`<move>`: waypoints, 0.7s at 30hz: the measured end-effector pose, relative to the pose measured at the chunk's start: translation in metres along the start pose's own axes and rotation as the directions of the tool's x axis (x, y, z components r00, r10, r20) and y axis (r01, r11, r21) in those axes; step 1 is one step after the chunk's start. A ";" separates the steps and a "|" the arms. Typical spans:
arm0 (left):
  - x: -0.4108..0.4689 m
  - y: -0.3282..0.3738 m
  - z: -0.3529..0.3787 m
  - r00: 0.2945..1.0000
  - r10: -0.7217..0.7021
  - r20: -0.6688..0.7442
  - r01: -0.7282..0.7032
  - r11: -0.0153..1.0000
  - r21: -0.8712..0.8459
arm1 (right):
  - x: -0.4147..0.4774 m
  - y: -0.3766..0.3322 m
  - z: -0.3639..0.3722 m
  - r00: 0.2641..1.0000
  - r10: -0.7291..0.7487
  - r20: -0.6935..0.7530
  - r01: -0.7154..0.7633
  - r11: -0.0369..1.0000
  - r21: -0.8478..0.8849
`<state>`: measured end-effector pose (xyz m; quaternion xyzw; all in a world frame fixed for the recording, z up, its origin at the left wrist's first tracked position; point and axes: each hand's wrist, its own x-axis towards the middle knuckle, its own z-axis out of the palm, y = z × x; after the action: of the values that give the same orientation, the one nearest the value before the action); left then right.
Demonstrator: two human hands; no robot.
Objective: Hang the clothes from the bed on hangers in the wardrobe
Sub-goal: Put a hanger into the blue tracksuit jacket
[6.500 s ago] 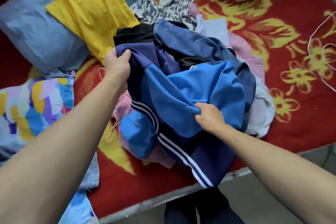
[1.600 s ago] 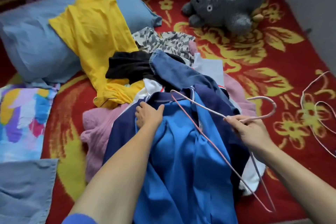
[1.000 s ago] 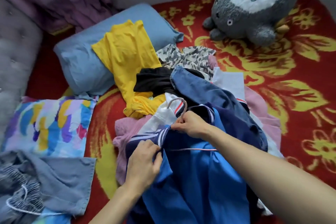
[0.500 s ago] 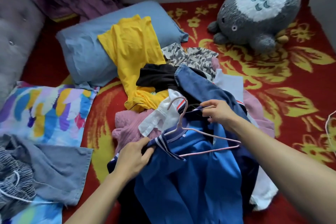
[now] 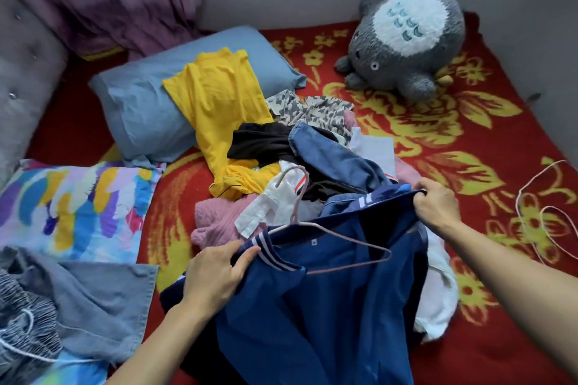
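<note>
A blue jacket with white stripes lies spread over the clothes pile on the bed. A pink wire hanger sits partly inside its neck opening, hook pointing up over a white garment. My left hand grips the jacket's striped left collar edge. My right hand grips the right collar edge and pulls it outward. Behind lie a yellow shirt, a black garment, jeans and a pink knit.
The red and yellow floral bedspread covers the bed. A blue pillow, a colourful pillow and grey cloth lie left. A grey plush toy sits at the back. More wire hangers lie right.
My right hand moved right from the hanger area and now holds the right collar edge. The jacket's neck has been stretched open around the hanger. My left hand still holds the left collar.
</note>
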<state>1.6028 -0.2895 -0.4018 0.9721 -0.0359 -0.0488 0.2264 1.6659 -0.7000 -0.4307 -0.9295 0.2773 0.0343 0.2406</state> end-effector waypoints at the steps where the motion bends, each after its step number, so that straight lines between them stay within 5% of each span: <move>1: 0.002 0.007 -0.003 1.000 -0.008 -0.011 0.008 1.000 0.012 | -0.004 -0.006 -0.011 0.999 -0.023 -0.045 0.025 0.999 0.036; 9: 0.017 0.047 -0.060 0.986 0.077 -0.146 -0.053 0.986 0.159 | -0.061 -0.044 -0.105 0.930 -0.141 -0.338 0.181 0.979 0.091; 15: 0.023 0.072 -0.113 0.943 0.279 -0.180 -0.197 0.906 0.374 | -0.108 -0.063 -0.190 0.925 -0.236 -0.296 0.298 0.937 0.182; 17: 0.024 0.090 -0.132 0.943 0.241 -0.231 -0.156 0.929 0.335 | -0.133 -0.084 -0.209 0.948 -0.254 -0.190 0.303 0.901 0.310; 19: 0.026 0.106 -0.147 0.942 0.173 -0.288 -0.110 0.969 0.223 | -0.166 -0.102 -0.213 0.941 -0.333 0.063 0.266 0.841 0.472; 21: 0.026 0.117 -0.159 0.924 0.169 -0.342 -0.132 0.983 0.130 | -0.197 -0.114 -0.201 0.833 -0.436 0.340 0.274 0.860 0.430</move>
<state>1.6410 -0.3269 -0.2097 0.9700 -0.0718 0.1451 0.1811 1.5463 -0.6124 -0.1654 -0.8736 0.0388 0.1384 0.4649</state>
